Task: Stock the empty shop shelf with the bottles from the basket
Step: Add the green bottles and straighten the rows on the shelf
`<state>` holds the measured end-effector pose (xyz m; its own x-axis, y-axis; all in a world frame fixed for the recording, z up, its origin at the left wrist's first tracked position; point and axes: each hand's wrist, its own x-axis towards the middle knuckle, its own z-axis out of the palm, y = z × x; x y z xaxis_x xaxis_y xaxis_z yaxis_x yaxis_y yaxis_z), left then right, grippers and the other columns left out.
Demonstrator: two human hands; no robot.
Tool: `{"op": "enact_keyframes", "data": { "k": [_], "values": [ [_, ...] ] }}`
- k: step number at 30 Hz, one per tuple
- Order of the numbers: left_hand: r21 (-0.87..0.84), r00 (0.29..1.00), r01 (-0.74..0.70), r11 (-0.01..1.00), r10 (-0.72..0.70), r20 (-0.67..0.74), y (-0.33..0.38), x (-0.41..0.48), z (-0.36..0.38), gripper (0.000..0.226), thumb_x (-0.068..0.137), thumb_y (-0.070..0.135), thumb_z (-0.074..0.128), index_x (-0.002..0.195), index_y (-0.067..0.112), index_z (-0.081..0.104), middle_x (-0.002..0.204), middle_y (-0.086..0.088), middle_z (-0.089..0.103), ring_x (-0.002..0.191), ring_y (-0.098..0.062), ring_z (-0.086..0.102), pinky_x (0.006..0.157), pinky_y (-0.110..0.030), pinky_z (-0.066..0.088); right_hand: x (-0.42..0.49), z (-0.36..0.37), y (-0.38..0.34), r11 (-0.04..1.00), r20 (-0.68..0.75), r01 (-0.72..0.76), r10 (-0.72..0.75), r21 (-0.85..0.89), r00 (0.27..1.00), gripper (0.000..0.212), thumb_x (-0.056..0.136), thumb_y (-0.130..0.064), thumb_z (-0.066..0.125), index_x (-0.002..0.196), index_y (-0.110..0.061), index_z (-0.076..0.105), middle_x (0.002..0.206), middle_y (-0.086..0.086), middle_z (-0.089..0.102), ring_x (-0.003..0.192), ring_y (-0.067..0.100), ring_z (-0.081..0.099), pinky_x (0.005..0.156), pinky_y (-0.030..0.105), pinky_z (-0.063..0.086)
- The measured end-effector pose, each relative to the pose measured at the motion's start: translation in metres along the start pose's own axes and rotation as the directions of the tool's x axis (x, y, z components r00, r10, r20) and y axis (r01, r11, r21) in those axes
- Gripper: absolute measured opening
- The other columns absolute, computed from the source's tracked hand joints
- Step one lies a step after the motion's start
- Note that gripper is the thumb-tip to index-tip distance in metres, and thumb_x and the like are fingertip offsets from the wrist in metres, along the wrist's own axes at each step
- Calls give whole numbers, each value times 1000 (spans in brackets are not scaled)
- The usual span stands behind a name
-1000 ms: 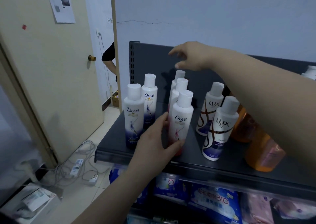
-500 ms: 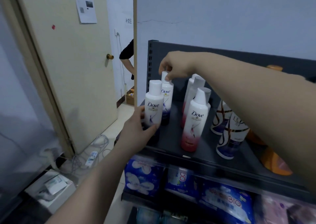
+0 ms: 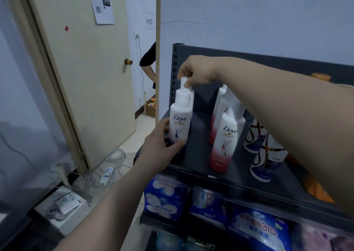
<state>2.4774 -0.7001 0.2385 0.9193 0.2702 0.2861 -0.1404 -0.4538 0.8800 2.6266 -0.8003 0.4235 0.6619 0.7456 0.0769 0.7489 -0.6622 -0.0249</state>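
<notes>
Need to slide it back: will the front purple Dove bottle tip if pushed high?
Probably: the front purple Dove bottle is tall and narrow. Likely slick; its plastic looks glossy. Pushing low, where the left hand grips, seems safer.

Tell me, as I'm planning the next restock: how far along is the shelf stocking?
Done: pink Dove bottles, Lux bottles and orange bottles stand on the shelf. In hand: the left hand grips the front purple Dove bottle, and the right hand pinches the cap of the rear purple Dove bottle. Left: unclear; the basket is out of view.
</notes>
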Motion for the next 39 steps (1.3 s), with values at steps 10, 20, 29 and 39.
{"op": "enact_keyframes", "data": {
  "k": [10, 20, 29, 39],
  "values": [
    [3, 999, -20, 1000, 20, 27, -1, 3, 0, 54, 80, 32, 75, 120, 44, 40, 112, 21, 57, 103, -7, 60, 79, -21, 51, -5, 2, 2, 998, 12, -34, 33, 47, 999, 38, 87, -15, 65, 124, -15, 61, 104, -2, 59, 90, 15, 57, 79, 26, 42],
    [175, 861, -373, 911, 410, -301, 38, -27, -2, 69, 83, 28, 72, 141, 30, 35, 130, 24, 39, 124, -2, 42, 102, -18, 36, -89, -42, 10, 986, -264, -29, 73, 164, 962, 44, 89, -36, 62, 132, -32, 54, 122, -6, 57, 108, 10, 55, 96, 27, 40],
    [-52, 967, -240, 969, 243, 80, 52, -25, 73, 85, 81, 29, 74, 148, 37, 22, 123, 31, 43, 122, 6, 44, 104, -22, 38, -135, -7, 46, 977, -188, -194, 208, 89, 960, 36, 96, -23, 52, 132, -22, 56, 132, -1, 57, 117, 16, 53, 96, 26, 38],
    [35, 976, -108, 994, 99, 192, 41, -10, 84, 59, 78, 34, 74, 128, 34, 43, 118, 11, 65, 107, -10, 61, 95, -38, 51, -104, 2, 50, 979, -114, -202, 200, -1, 973, 32, 91, -20, 57, 123, -17, 62, 120, 0, 60, 103, 16, 53, 85, 27, 41]
  ]
}}
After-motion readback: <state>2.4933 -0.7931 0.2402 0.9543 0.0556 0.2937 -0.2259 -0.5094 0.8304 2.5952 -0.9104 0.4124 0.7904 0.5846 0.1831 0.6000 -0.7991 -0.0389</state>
